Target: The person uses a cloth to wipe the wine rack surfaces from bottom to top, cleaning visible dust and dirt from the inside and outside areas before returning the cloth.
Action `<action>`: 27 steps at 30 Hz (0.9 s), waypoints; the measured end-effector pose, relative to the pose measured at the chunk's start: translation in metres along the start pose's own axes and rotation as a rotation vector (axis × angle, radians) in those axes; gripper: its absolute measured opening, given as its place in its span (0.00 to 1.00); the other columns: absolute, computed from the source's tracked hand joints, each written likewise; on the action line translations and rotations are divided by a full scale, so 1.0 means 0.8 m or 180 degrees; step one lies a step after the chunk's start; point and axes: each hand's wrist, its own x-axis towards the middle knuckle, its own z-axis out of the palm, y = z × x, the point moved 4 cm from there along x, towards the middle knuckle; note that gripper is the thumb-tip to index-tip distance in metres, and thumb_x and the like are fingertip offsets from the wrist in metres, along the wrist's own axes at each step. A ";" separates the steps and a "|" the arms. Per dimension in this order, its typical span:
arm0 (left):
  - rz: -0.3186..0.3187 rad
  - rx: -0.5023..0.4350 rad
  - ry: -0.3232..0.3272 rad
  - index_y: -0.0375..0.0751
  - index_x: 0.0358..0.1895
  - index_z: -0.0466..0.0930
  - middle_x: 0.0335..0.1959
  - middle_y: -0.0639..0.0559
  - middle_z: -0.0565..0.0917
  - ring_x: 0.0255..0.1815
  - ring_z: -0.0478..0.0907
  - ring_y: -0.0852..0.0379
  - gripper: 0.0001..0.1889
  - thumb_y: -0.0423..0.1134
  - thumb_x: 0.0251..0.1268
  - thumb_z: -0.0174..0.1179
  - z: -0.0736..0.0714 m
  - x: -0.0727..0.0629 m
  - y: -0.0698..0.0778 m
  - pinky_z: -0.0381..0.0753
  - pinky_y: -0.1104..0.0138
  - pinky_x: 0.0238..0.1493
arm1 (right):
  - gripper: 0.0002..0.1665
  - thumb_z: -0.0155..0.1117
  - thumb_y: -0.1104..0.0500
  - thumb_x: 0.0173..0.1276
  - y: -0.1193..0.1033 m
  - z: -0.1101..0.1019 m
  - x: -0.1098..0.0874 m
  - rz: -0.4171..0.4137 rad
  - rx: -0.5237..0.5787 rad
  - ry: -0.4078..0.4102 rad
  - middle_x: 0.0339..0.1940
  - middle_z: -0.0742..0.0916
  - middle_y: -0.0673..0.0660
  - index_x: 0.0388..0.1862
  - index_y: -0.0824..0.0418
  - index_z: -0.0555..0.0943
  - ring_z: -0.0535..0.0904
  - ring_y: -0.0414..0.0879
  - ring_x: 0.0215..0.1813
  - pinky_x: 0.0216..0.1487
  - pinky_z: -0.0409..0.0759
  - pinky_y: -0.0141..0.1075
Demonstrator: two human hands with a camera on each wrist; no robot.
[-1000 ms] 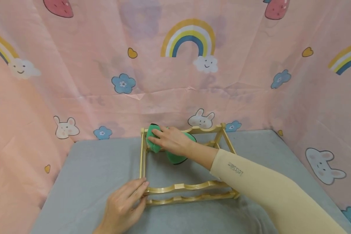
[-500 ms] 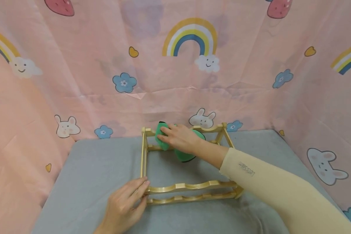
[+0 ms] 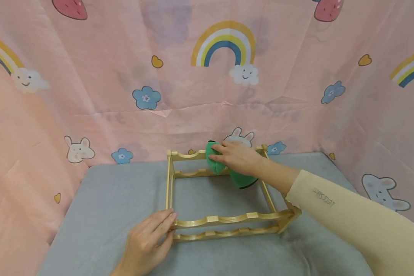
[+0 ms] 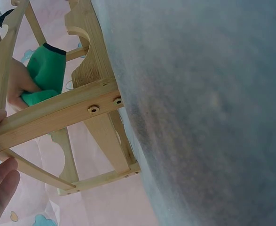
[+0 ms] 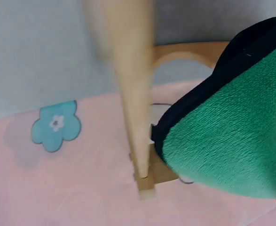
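A wooden rack (image 3: 212,221) with scalloped rails stands on the grey-covered table. My left hand (image 3: 148,237) grips its near left corner, fingers over the top rail and thumb below. In the head view my right hand (image 3: 239,156) holds a bunched green cloth (image 3: 215,159) with dark edging against the far top rail, right of its middle. One end of the cloth hangs down below the hand. The right wrist view shows the cloth's fuzzy surface and dark hem close up, beside a wooden bar of the rack; most of the hand is out of that view.
Grey fabric covers the table (image 3: 114,199). A pink curtain (image 3: 179,126) printed with rainbows, flowers and rabbits hangs right behind the far edge and along both sides. A pale sleeve (image 3: 345,207) on the right arm passes over the rack's right end.
My right hand has slid the green cloth rightward along the far rail, from the left corner to past the middle. The left hand keeps its grip on the near corner.
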 end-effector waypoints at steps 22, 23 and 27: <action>-0.0044 0.0036 0.0006 0.30 0.50 0.89 0.45 0.39 0.89 0.38 0.89 0.45 0.16 0.38 0.78 0.54 -0.001 0.001 0.000 0.89 0.61 0.39 | 0.31 0.74 0.66 0.68 0.035 0.015 -0.054 0.0200 -0.0047 0.0081 0.67 0.82 0.60 0.69 0.51 0.82 0.81 0.56 0.52 0.39 0.85 0.41; -0.0034 0.0035 0.0004 0.30 0.50 0.89 0.45 0.39 0.89 0.38 0.89 0.45 0.16 0.38 0.78 0.54 -0.001 0.001 0.000 0.89 0.61 0.40 | 0.31 0.74 0.66 0.68 0.035 0.015 -0.054 0.0201 -0.0052 0.0070 0.68 0.82 0.60 0.69 0.50 0.82 0.81 0.56 0.52 0.39 0.84 0.40; -0.0025 0.0036 -0.0010 0.30 0.50 0.89 0.46 0.39 0.89 0.39 0.88 0.45 0.16 0.39 0.78 0.55 -0.001 0.001 0.001 0.89 0.62 0.42 | 0.31 0.73 0.66 0.69 0.030 0.014 -0.050 0.0183 -0.0097 0.0044 0.68 0.81 0.59 0.70 0.50 0.82 0.79 0.54 0.47 0.36 0.81 0.39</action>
